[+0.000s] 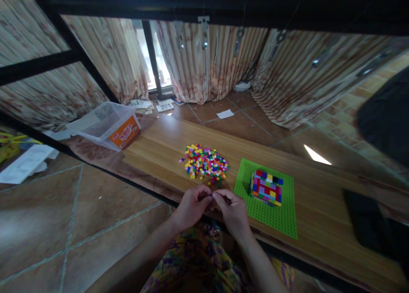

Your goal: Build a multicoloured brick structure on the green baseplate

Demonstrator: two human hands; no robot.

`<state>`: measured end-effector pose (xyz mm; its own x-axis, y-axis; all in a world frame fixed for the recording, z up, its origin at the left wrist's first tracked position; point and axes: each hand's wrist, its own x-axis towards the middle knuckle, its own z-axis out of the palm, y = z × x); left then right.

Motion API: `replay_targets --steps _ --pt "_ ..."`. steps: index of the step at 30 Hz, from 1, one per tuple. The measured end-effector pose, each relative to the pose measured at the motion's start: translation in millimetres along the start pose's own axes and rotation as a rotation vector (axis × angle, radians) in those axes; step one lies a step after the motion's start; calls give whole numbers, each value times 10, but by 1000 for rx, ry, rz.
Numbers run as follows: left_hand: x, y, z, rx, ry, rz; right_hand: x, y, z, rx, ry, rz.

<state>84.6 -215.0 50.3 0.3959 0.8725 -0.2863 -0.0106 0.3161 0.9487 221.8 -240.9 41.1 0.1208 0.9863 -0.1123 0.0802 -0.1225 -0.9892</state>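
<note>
Table [153, 152] edge right by fingers [226, 193], surface stretching left. I see left hand [193, 204], right hand [234, 211] pinched together on tiny dark brick [211, 195]; loose bricks [207, 161] just beyond, brick build [266, 189] off right.

Surface [153, 150]: wood-grain, smooth, faint sheen at far left. Loose bricks [207, 161]: hard plastic. Brick build [266, 188] at right: same plastic. Baseplate [271, 220] beneath: plastic, rough with studs. Bin [99, 138] at far left: clear, smooth plastic. Far curtains [188, 67]: folded cloth, matt. Floor [111, 212]: smooth tiles, slight gloss. Far bar [128, 6]: metal-looking. Sheet [225, 114] on far floor: matt paper.
</note>
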Motion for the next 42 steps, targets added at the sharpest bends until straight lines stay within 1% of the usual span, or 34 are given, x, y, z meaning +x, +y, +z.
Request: replay_targets --steps 3,5,7,9,11,14,17,20,22,24,28,31,33,39,42 --pt "-28 40 40 -27 -30 -29 -39 -35 11 130 26 104" --pt "-32 54 53 -16 -60 -35 -66 -44 4 247 24 185" --pt "-14 52 46 14 -68 -29 -94 -44 -24 341 41 231" --pt "30 40 11 103 -12 16 -121 -41 -86 375 95 227" --pt "98 28 -50 280 86 117 -148 -44 -193 378 162 203" --pt "226 13 -159 574 213 292 -186 -54 -436 390 266 156" --pt "352 -16 -238 773 283 369 -204 -45 -726 369 416 93" --pt "458 -72 -274 907 336 397 -188 -10 -987 280 587 50" --pt "511 -115 -284 953 364 421 -160 17 -1119 200 664 33" --pt "544 -151 -291 966 375 440 -124 38 -1213 110 679 15" --pt "545 -187 -301 961 384 473 -39 60 -1321 -101 612 -71" --pt "520 -192 -305 946 391 505 40 59 -1352 -310 584 -164" --pt "510 -194 -307 936 388 521 99 50 -1347 -425 592 -188" --pt "517 -228 -322 943 365 548 243 20 -1249 -638 649 -146" --pt "512 -245 -324 942 364 571 278 33 -1205 -743 653 -118"
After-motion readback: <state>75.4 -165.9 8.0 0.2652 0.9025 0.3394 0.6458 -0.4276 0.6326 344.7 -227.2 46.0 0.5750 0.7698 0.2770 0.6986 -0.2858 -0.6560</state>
